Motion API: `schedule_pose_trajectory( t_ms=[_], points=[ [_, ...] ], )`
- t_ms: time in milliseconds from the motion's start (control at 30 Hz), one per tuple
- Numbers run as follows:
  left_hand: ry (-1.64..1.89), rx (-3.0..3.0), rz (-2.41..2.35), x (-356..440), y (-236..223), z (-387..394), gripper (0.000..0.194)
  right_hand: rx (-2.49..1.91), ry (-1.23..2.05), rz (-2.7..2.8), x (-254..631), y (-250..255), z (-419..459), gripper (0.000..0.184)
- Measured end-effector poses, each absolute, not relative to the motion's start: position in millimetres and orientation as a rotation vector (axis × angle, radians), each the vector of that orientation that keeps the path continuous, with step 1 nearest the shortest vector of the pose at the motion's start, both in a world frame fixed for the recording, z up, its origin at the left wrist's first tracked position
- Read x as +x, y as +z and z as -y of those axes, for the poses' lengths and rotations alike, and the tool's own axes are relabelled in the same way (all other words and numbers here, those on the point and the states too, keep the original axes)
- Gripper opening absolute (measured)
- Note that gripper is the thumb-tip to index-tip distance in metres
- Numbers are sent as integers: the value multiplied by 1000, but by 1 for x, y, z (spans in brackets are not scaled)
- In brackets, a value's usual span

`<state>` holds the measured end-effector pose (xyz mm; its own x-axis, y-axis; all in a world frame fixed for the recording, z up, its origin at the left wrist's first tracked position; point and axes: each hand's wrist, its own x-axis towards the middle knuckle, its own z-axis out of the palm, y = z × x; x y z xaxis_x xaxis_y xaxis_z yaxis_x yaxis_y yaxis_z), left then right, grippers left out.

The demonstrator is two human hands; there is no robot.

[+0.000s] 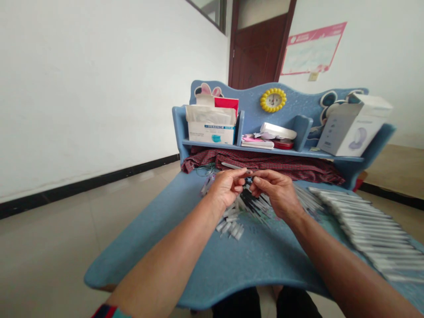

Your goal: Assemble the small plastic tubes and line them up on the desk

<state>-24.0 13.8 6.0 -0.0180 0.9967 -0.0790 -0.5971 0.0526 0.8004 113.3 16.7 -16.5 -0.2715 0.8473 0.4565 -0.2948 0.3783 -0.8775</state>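
My left hand (228,184) is closed in a pinch on a pale, slender pen barrel (231,166) that points up and to the left. My right hand (277,190) is also closed, its thumb and index finger meeting at the barrel's right end; whatever it pinches is too small to make out. Beneath both hands lie loose black and clear pen parts (253,201), partly hidden by the fingers. Nearer to me is a small heap of short whitish caps (234,229).
Many pens lie in a long row (374,229) on the right of the blue table (198,269). A checked cloth (281,168) runs along the back under a shelf. On the shelf stand a mask box (211,132), a yellow clock (273,100) and a white box (356,126).
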Motion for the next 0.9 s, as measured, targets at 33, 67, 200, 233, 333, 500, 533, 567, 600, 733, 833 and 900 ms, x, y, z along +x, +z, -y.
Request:
schedule_pose_trajectory(
  t_ms=[33,67,200,233,333,500,533,567,600,733,833,900],
  points=[
    [1427,659,-782,-23,6,-14,8,-530,1195,1408,113,-17,-17,22],
    [1426,659,-776,-22,5,-13,10,-528,1195,1370,113,-17,-18,21],
    [1407,668,-771,-20,6,-11,12,-531,1224,1287,112,-18,-21,21],
    [1410,666,-775,-20,7,-11,13,-536,1232,1284,112,-19,-21,21],
    [1417,662,-779,-19,7,-10,16,-539,1251,1291,112,-20,-21,23],
    [1413,669,-765,-19,5,-10,15,-522,1249,1304,111,-22,-22,24],
    [1409,671,-764,-19,4,-11,15,-521,1250,1307,111,-22,-22,24],
    [1403,673,-762,-19,4,-11,14,-520,1252,1309,111,-22,-22,24],
    [1397,675,-761,-19,3,-11,14,-518,1253,1309,111,-21,-22,23],
    [1382,672,-752,-18,2,-11,12,-504,1249,1307,111,-21,-22,23],
    [1381,663,-743,-17,2,-11,12,-507,1220,1340,112,-22,-22,23],
    [1389,658,-741,-16,3,-10,13,-538,1135,1383,112,-24,-22,23]
  ],
)
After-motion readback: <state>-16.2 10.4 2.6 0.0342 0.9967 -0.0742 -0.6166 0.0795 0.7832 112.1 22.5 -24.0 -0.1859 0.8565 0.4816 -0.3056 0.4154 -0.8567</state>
